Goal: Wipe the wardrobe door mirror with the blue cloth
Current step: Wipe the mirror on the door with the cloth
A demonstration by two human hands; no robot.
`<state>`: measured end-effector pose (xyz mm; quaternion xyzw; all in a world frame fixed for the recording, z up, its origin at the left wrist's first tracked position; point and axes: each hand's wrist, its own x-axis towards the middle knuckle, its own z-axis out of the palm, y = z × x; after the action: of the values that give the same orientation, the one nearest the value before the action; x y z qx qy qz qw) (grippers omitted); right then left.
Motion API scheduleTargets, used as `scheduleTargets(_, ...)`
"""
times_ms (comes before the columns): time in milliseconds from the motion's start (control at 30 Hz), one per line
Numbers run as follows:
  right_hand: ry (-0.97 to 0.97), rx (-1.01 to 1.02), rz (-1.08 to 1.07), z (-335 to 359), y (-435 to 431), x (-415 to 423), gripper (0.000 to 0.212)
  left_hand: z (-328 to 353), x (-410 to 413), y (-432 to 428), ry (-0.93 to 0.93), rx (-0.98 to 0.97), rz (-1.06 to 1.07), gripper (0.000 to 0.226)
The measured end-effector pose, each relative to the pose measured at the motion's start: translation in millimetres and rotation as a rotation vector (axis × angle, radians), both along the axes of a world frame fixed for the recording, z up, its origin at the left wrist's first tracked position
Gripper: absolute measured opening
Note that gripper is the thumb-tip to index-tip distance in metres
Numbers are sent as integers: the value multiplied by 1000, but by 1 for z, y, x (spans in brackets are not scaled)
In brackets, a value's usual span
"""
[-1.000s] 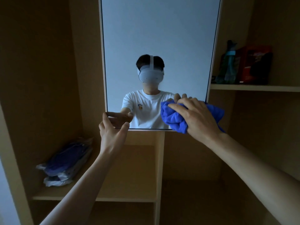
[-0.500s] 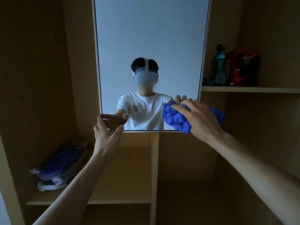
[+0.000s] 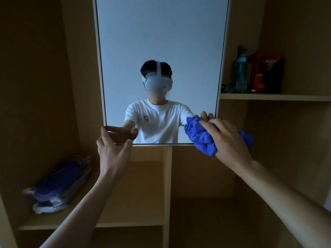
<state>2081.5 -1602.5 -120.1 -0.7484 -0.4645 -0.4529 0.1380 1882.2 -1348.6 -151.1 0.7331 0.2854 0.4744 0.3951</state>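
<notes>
The wardrobe door mirror (image 3: 161,42) fills the upper middle of the head view and reflects a person in a white T-shirt. My left hand (image 3: 112,151) holds its lower left corner, thumb at the bottom edge and fingers at the left edge. My right hand (image 3: 227,140) grips the bunched blue cloth (image 3: 200,136) and presses it against the mirror's lower right corner. Part of the cloth hangs past the frame on the right.
Wooden wardrobe compartments lie behind the mirror. A plastic-wrapped blue bundle (image 3: 59,183) lies on the lower left shelf (image 3: 89,224). A bottle (image 3: 239,68) and a red box (image 3: 263,72) stand on the upper right shelf. A vertical divider (image 3: 167,176) runs down below the mirror.
My right hand has slid the cloth to the right along the mirror's bottom edge, into the lower right corner. My left hand has stayed at the lower left corner.
</notes>
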Motion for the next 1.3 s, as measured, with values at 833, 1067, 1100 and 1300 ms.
scheduleTargets(833,76,633,255,3,55,-23,18,-8,-5,12,-29,82,-4,83)
scheduleTargets(1067,407,556,93,-10,96,-63,50,-7,-6,15,-73,62,-21,79)
scheduleTargets(1100,386,559,99,-11,107,-71,54,-7,-7,17,-79,62,-25,76)
scheduleTargets(1300,267,507,145,-16,164,-104,57,-3,-11,24,-137,20,-65,52)
